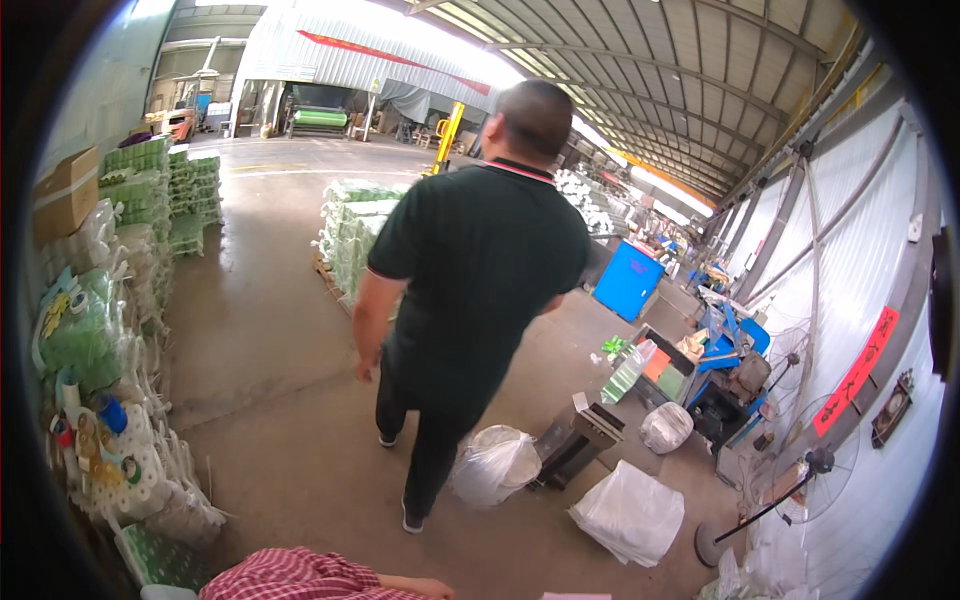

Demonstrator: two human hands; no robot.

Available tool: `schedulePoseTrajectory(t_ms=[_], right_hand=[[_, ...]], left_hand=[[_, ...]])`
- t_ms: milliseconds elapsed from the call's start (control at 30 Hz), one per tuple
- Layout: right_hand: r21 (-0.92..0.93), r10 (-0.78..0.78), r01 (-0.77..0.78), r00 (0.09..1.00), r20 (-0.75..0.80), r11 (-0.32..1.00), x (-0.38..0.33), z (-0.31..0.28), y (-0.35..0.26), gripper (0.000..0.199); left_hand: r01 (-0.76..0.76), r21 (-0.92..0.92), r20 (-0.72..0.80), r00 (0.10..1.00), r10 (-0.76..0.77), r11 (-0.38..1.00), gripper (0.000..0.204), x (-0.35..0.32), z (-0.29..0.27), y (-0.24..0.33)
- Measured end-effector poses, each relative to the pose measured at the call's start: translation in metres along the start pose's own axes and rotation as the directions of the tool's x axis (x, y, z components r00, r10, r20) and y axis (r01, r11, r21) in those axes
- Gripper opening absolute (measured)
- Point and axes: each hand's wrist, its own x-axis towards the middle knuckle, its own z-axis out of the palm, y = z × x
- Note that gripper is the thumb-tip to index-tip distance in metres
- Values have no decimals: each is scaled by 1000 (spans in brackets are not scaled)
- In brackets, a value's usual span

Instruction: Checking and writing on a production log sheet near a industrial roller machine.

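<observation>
At the lower edge a red checked sleeve shows with a bare forearm, which appears to be my left arm. It reaches to the right, and my left hand is mostly cut off by the frame, its fingers hidden. My right hand is out of view. Ahead, a person in a dark polo shirt and dark trousers stands with their back to me. Beside that person's legs sit a white plastic sack and a dark upright machine or bin. Nearer to me lies a white wrapped bundle.
Stacked green-and-white wrapped rolls line the left, with a cardboard box on top. A loaded pallet stands beyond the person. A standing fan, a cluttered workbench and a blue cabinet are on the right.
</observation>
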Motion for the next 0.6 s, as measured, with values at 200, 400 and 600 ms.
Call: schedulePoseTrajectory(t_ms=[200, 400, 600], right_hand=[[373, 158, -191, 980, 118, 908, 65, 99, -153, 25], [364, -240, 145, 943, 232, 920, 218, 215, -104, 29], [305, -397, 270, 759, 516, 913, 330, 365, -131, 26]], left_hand=[[129, -106, -115, 983, -141, 986, 37, 22, -67, -38], [97, -105, -356, 926, -129, 990, 40, 34, -160, -73], [175, -506, -503, 736, -454, 844, 39, 2, -221, -50]])
